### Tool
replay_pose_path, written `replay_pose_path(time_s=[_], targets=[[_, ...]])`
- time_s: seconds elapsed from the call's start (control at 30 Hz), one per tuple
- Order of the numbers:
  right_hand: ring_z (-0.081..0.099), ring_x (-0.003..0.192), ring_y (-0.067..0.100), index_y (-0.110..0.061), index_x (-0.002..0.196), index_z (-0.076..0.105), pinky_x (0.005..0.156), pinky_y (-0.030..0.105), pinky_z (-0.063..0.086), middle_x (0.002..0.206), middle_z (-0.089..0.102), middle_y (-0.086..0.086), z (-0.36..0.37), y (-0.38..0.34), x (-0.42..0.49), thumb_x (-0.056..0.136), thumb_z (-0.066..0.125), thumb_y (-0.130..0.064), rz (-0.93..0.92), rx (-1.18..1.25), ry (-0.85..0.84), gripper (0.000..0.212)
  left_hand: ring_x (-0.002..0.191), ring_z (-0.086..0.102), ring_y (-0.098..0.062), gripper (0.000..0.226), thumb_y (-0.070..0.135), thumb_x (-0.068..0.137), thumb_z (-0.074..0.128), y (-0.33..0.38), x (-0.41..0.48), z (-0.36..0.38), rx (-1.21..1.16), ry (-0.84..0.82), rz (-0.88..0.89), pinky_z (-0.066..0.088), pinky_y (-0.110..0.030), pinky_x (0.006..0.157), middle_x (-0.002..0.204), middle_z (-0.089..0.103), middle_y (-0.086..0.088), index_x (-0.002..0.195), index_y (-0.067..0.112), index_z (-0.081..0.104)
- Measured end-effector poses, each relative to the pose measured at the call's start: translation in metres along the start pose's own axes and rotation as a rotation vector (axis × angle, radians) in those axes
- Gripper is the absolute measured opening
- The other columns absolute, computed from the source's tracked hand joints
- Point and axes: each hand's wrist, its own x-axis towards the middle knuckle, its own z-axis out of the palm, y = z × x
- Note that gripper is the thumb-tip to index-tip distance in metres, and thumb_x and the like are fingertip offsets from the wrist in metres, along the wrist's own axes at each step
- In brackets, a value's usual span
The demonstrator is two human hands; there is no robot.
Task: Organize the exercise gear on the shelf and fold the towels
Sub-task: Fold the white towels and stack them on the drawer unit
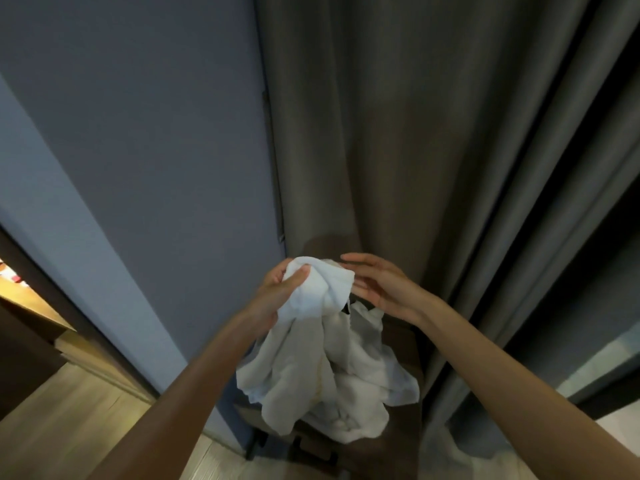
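Towel (pixel 325 368) folding has barely begun, as I judge it: the white cloth is one crumpled mass with no flat panel or crease showing. No shelf or exercise gear is in my view, so I cannot say how that half of the task stands.

Largest in the feed is the grey-brown curtain (pixel 415 133), which fills everything from 12 to 4 o'clock in deep vertical pleats. A blue-grey wall (pixel 156 133) takes 9 to 12 o'clock and meets the curtain edge just above the hands. Pale wood floor (pixel 69 427) lies bare at 7 o'clock, the only open room I can see.

At 6 o'clock stands a dark chair (pixel 398 344), or a stool, I cannot tell which. The towel's lower folds are heaped on it, close against the curtain, while its upper end is lifted in front of me at centre.

My left hand (pixel 277 289) grips that bunched top, thumb pressed over the cloth. My right hand (pixel 381 289) is just beside it at 3 o'clock, fingers straight and spread, holding nothing; whether the tips touch the cloth I cannot tell. To spread the towel I would look for a corner and swing toward 7 o'clock, away from wall and curtain.
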Motion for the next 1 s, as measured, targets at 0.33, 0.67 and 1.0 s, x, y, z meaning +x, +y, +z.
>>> replay_pose_path(time_s=[0.33,0.67,1.0], targets=[[0.068,0.081,0.017,-0.004,0.114,0.06,0.077,0.027,0.057,0.098,0.071,0.012,0.001,0.009,0.0,0.087,0.064,-0.001,-0.177,-0.222,0.154,0.028,0.103,0.063,-0.026,0.025,0.035,0.085,0.065,-0.006,-0.001,0.0,-0.026,0.003,0.046,0.053,-0.043,0.088,0.108,0.067,-0.01,0.105,0.019,0.065],[0.069,0.089,0.016,0.0,0.119,0.053,0.078,0.024,0.056,0.104,0.071,0.013,0.015,0.017,-0.006,0.092,0.06,-0.007,-0.286,-0.28,0.074,0.028,0.103,0.063,-0.029,0.03,0.023,0.091,0.063,-0.008,0.005,0.005,-0.067,0.143,-0.071,0.052,-0.042,0.091,0.109,0.066,-0.015,0.113,0.003,0.063],[0.068,0.083,0.007,-0.011,0.11,0.053,0.075,0.019,0.056,0.087,0.071,-0.003,0.009,0.023,0.002,0.081,0.07,0.002,-0.494,-0.723,0.206,0.035,0.102,0.063,-0.029,0.027,0.031,0.09,0.063,-0.009,0.001,0.001,-0.013,0.015,0.036,0.052,-0.042,0.091,0.104,0.068,-0.011,0.106,0.01,0.064]])
